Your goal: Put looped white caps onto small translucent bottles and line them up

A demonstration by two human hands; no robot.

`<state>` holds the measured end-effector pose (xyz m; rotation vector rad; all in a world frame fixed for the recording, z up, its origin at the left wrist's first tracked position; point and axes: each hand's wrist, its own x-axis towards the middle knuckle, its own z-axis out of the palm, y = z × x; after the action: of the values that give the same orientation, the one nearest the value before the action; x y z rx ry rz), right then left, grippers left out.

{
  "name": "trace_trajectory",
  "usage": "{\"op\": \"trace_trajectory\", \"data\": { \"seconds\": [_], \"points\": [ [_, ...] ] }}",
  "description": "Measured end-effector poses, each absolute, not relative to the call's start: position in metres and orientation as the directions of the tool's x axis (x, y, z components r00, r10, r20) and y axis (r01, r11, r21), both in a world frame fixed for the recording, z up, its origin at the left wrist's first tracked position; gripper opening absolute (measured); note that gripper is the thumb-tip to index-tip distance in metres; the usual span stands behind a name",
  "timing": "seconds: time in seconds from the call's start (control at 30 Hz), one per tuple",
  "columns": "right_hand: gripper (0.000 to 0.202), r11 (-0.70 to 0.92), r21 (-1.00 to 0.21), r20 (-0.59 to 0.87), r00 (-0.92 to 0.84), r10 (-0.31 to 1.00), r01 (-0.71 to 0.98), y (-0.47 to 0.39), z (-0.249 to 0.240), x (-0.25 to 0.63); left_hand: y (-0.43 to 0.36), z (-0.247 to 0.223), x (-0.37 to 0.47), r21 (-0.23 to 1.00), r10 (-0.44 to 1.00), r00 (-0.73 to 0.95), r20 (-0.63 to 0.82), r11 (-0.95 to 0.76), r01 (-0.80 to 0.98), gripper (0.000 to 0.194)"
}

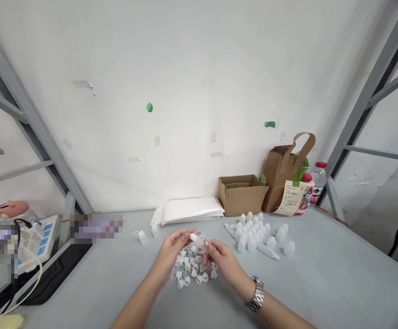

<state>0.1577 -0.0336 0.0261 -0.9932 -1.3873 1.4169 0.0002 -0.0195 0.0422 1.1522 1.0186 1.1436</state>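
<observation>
In front of me my right hand (224,258) pinches a small translucent plastic bottle (202,245), held tilted with its top toward the left. My left hand (173,246) closes its fingertips on a white cap (193,236) at the bottle's top. How firmly the cap sits cannot be seen. Below both hands lies a loose pile of white caps with loops (187,269). To the right stands a cluster of similar bottles (251,244), with a few lying on their sides. Two white pieces stand left of my hands, the nearer one with a loop (142,237).
White padded envelopes (192,210) lie against the wall beside an open cardboard box (243,201). A brown paper bag (276,178) and a red-capped bottle (318,178) stand at the back right. A power strip (46,240) with cables and a black mat (56,274) occupy the left.
</observation>
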Motion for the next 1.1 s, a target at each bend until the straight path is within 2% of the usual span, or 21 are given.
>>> {"op": "trace_trajectory", "data": {
  "seconds": [0.17, 0.37, 0.47, 0.63, 0.73, 0.9, 1.1],
  "points": [
    [0.033, 0.164, -0.984, 0.151, -0.176, 0.973, 0.064, -0.036, 0.025, 0.16, -0.015, 0.037, -0.003, 0.998, 0.993, 0.114, -0.026, 0.031, -0.047, 0.045],
    [0.026, 0.236, -0.958, 0.214, -0.139, 0.967, 0.165, -0.038, 0.024, 0.161, -0.018, 0.04, 0.0, 0.968, 0.983, 0.163, 0.08, -0.116, 0.221, 0.023],
    [0.024, 0.237, -0.955, 0.217, -0.123, 0.968, 0.181, -0.038, 0.022, 0.161, -0.023, 0.043, 0.003, 0.943, 0.977, 0.163, 0.138, -0.18, 0.282, 0.018],
    [0.024, 0.254, -0.946, 0.236, -0.108, 0.966, 0.2, -0.039, 0.02, 0.161, -0.028, 0.044, 0.003, 0.886, 0.942, 0.196, 0.271, -0.324, 0.333, 0.018],
    [0.024, 0.26, -0.942, 0.243, -0.101, 0.965, 0.214, -0.039, 0.019, 0.161, -0.029, 0.044, 0.003, 0.864, 0.926, 0.238, 0.294, -0.364, 0.349, 0.019],
    [0.024, 0.262, -0.94, 0.247, -0.093, 0.964, 0.219, -0.039, 0.019, 0.162, -0.034, 0.044, 0.004, 0.874, 0.929, 0.223, 0.294, -0.356, 0.331, 0.02],
    [0.023, 0.275, -0.944, 0.267, -0.071, 0.961, 0.18, -0.038, 0.021, 0.164, -0.029, 0.045, -0.001, 0.927, 0.961, 0.069, 0.269, -0.277, 0.251, 0.029]
  ]
}}
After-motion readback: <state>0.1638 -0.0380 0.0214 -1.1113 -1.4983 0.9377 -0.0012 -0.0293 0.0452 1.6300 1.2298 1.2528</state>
